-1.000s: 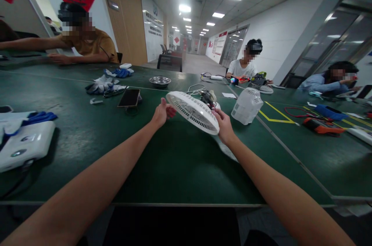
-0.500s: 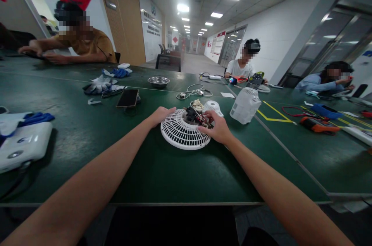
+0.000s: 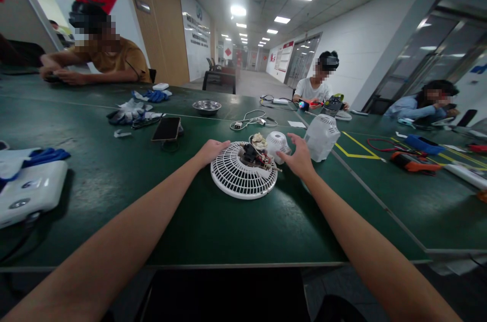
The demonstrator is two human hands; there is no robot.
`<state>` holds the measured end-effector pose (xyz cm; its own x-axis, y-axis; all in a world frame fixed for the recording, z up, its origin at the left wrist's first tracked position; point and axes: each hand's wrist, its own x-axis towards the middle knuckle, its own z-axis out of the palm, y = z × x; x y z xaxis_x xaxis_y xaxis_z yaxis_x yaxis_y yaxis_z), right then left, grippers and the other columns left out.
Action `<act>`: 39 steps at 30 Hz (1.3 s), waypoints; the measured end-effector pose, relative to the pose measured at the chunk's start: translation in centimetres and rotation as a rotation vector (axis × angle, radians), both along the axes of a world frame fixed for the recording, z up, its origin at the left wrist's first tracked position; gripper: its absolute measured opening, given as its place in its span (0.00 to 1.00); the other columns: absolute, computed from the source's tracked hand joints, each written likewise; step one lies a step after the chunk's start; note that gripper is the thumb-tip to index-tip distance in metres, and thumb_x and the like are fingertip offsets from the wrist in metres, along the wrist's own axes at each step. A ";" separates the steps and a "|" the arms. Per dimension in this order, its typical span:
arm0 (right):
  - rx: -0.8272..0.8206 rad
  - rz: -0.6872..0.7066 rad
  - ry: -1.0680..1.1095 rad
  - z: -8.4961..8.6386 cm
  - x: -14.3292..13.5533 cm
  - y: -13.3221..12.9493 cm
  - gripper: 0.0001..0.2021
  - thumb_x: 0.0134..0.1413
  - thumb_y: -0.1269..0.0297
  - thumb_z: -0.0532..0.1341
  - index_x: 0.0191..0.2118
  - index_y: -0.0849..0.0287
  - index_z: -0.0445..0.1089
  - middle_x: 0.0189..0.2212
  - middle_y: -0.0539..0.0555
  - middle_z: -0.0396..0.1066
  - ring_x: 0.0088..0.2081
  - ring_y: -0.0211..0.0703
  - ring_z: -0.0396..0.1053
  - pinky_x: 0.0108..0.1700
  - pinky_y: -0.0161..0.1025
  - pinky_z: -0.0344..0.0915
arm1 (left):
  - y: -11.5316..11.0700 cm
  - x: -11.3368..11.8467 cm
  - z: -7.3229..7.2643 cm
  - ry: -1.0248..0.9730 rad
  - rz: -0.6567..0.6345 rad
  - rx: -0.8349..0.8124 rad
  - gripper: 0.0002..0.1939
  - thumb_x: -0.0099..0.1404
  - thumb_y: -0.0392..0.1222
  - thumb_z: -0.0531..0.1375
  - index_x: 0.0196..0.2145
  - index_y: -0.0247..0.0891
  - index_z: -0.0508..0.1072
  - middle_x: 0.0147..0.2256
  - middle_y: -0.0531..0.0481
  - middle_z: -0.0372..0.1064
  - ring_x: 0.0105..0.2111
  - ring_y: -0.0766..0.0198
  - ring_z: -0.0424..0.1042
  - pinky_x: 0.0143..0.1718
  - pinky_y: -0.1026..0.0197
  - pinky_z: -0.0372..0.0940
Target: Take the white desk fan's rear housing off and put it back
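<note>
Your bench [image 3: 236, 236] is a long green top crossed by pale seams, with yellow tape [image 3: 359, 155] marked on its right part; the room runs back under ceiling lights between a wood-panelled wall [image 3: 152, 18] and white ones. The fan grille [image 3: 243, 184] lies near the middle of the bench, with the motor [image 3: 251, 153] and its wires on top. Between the grille and the near edge you have a wide stretch of green, and more of it runs left toward the white box [image 3: 36, 192]. Space is tighter on the right, where the translucent cover [image 3: 322, 140] stands just beyond your right hand [image 3: 301, 158]. That hand's thumb and fingers are spread at the right side of the white vented housing [image 3: 274, 142]; you cannot tell from here whether the tips touch it. Your left hand [image 3: 211, 152] is at the grille's left rim; its fingers are partly hidden, so whether they pinch it cannot be told. Counting around you: one grille, one housing, one translucent cover, one steel bowl [image 3: 206, 106], one phone [image 3: 166, 129], one orange meter [image 3: 414, 162] and three co-workers seated at the bench.
</note>
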<state>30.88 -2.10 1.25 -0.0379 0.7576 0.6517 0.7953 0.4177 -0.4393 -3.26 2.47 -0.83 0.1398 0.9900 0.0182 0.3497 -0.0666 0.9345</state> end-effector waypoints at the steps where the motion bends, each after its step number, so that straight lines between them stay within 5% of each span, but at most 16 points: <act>1: -0.070 -0.003 -0.004 -0.4 0.2 0.3 0.37 0.43 0.56 0.71 0.61 0.57 0.63 0.51 0.62 0.70 0.51 0.60 0.68 0.56 0.59 0.65 | 0.0 0.0 0.0 0.004 -0.006 0.000 0.31 0.53 0.70 0.63 0.25 0.35 0.78 0.22 0.47 0.74 0.25 0.58 0.70 0.31 0.57 0.61; 5: -0.308 -0.009 0.127 -1.5 0.4 1.2 0.47 0.38 0.57 0.72 0.66 0.55 0.54 0.38 0.53 0.73 0.39 0.52 0.72 0.48 0.54 0.69 | 0.1 0.0 -0.2 0.011 -0.021 0.016 0.31 0.55 0.70 0.62 0.25 0.35 0.78 0.23 0.48 0.74 0.25 0.59 0.70 0.31 0.58 0.61; 9: -0.385 -0.026 0.646 -1.1 0.0 1.3 0.41 0.42 0.51 0.68 0.63 0.53 0.54 0.32 0.49 0.71 0.32 0.49 0.72 0.36 0.47 0.71 | -0.1 0.1 0.0 0.029 0.016 0.060 0.28 0.55 0.68 0.62 0.22 0.36 0.75 0.20 0.50 0.70 0.25 0.59 0.69 0.30 0.58 0.59; 12: -0.490 0.154 1.060 0.0 -0.9 0.6 0.29 0.50 0.47 0.60 0.56 0.51 0.58 0.34 0.51 0.73 0.31 0.48 0.74 0.30 0.42 0.70 | -0.3 0.2 0.2 0.064 0.034 0.084 0.27 0.56 0.66 0.62 0.20 0.38 0.73 0.18 0.51 0.67 0.24 0.59 0.68 0.29 0.58 0.59; 14: -0.482 0.323 1.151 0.7 -1.9 -0.2 0.26 0.52 0.47 0.60 0.54 0.49 0.59 0.37 0.51 0.74 0.32 0.46 0.75 0.31 0.41 0.70 | -0.3 0.2 0.3 0.094 0.042 0.102 0.26 0.57 0.65 0.61 0.20 0.38 0.73 0.18 0.51 0.66 0.24 0.59 0.67 0.29 0.58 0.58; 17: -0.354 0.493 1.057 1.4 -3.7 -1.9 0.28 0.50 0.50 0.65 0.56 0.45 0.58 0.40 0.48 0.73 0.35 0.44 0.73 0.36 0.42 0.73 | -0.3 0.1 0.3 0.170 0.036 0.151 0.26 0.60 0.64 0.58 0.21 0.38 0.73 0.20 0.51 0.67 0.25 0.59 0.67 0.29 0.58 0.57; 20: -0.331 0.602 0.717 1.7 -4.9 -3.4 0.38 0.47 0.53 0.71 0.62 0.44 0.55 0.40 0.49 0.74 0.39 0.47 0.73 0.45 0.51 0.73 | -0.4 0.1 0.4 0.292 0.047 0.245 0.26 0.65 0.62 0.54 0.23 0.38 0.74 0.24 0.49 0.71 0.28 0.58 0.69 0.32 0.58 0.58; 26: -0.236 0.556 0.125 2.4 -4.6 -4.4 0.45 0.49 0.53 0.69 0.69 0.45 0.48 0.49 0.56 0.74 0.47 0.57 0.72 0.56 0.64 0.67 | -1.3 0.4 1.5 0.325 0.045 0.456 0.19 0.65 0.52 0.57 0.42 0.37 0.80 0.41 0.42 0.79 0.41 0.51 0.75 0.45 0.54 0.64; 30: -0.221 0.493 0.027 2.5 -4.2 -4.3 0.44 0.52 0.52 0.65 0.71 0.45 0.45 0.53 0.57 0.73 0.48 0.61 0.72 0.53 0.64 0.69 | -2.7 1.3 2.8 0.340 -0.010 0.567 0.20 0.64 0.48 0.60 0.49 0.36 0.79 0.47 0.39 0.77 0.47 0.48 0.74 0.54 0.49 0.64; 39: -0.162 0.512 -0.032 2.2 -4.1 -3.9 0.45 0.54 0.53 0.63 0.72 0.48 0.40 0.62 0.60 0.65 0.57 0.64 0.67 0.58 0.63 0.65 | -4.5 2.9 4.1 0.311 -0.405 0.556 0.25 0.64 0.46 0.54 0.57 0.38 0.73 0.52 0.42 0.73 0.53 0.47 0.70 0.56 0.48 0.60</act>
